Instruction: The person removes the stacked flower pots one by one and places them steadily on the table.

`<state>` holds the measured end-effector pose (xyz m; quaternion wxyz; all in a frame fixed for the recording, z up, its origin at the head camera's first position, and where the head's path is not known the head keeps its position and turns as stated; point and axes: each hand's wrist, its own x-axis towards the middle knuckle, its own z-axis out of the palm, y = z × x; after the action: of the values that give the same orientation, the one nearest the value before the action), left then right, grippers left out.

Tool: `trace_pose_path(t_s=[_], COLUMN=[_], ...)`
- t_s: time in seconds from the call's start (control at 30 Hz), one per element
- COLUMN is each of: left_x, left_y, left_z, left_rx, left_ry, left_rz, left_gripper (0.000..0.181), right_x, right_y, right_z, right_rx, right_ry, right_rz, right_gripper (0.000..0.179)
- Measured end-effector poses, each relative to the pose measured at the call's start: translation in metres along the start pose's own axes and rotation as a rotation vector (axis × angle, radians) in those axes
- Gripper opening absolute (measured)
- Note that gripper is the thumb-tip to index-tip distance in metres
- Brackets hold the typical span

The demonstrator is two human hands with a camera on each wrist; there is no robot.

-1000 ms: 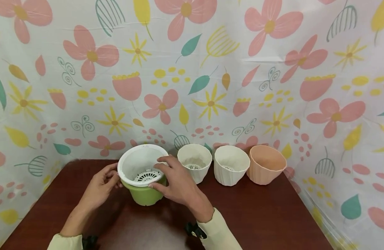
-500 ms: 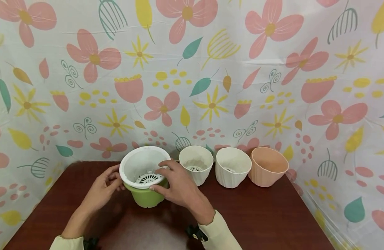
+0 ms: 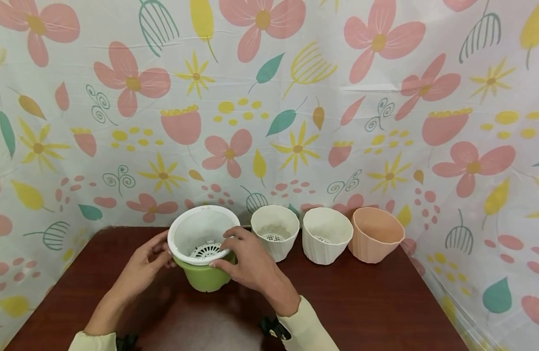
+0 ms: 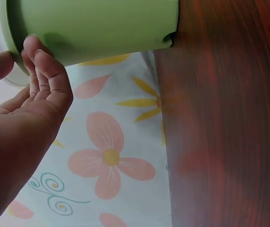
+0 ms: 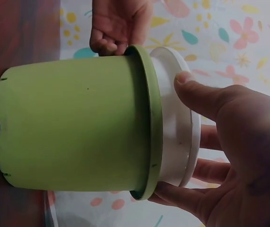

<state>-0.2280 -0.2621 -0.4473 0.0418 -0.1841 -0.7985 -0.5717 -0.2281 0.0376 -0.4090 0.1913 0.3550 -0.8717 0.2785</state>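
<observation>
A white flower pot (image 3: 188, 234) with a slotted bottom sits nested in a green flower pot (image 3: 205, 278), its rim standing above the green one. My right hand (image 3: 251, 261) grips the white pot's rim from the right, thumb in front and fingers spread round the far side. In the right wrist view a white band (image 5: 170, 118) shows between the two rims, beside my right thumb (image 5: 189, 87). On the left, my left hand (image 3: 142, 263) holds the green pot's rim, fingers curled beneath it against the wall. The left wrist view shows these fingertips (image 4: 45, 59) close to the green side.
Two white fluted pots, one nearer (image 3: 280, 243) and one further right (image 3: 324, 248), stand in a row with a peach fluted pot (image 3: 374, 241). All rest on a dark red-brown table (image 3: 339, 302). A floral sheet (image 3: 269, 122) hangs behind.
The head view has shifted slightly. My right fingers have come a little closer in over the white rim; the pots and my left hand stay nearly still.
</observation>
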Motion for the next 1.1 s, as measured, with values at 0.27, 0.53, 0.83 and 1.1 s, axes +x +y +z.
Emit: trace_pose_path(t_s=[0.27, 0.53, 0.83, 1.1], left_x=[0.0002, 0.0017, 0.0003, 0.002], left_y=[-0.001, 0.0005, 0.0002, 0.0001], left_z=[0.001, 0.0013, -0.0022, -0.0026], left_rx=[-0.045, -0.055, -0.034, -0.019], left_ry=[-0.002, 0.004, -0.001, -0.013], left_rz=[-0.023, -0.046, -0.049, -0.05], left_gripper=[0.056, 0.056, 0.054, 0.054], right_x=[-0.0006, 0.0, 0.0003, 0.0], right_y=[0.0032, 0.0059, 0.0043, 0.0032], right_z=[0.0024, 0.0008, 0.0042, 0.0028], right_rx=[0.043, 0.079, 0.071, 0.07], right_ry=[0.034, 0.05, 0.085, 0.123], right_rz=[-0.018, -0.002, -0.027, -0.052], right_gripper=[0.027, 0.025, 0.027, 0.028])
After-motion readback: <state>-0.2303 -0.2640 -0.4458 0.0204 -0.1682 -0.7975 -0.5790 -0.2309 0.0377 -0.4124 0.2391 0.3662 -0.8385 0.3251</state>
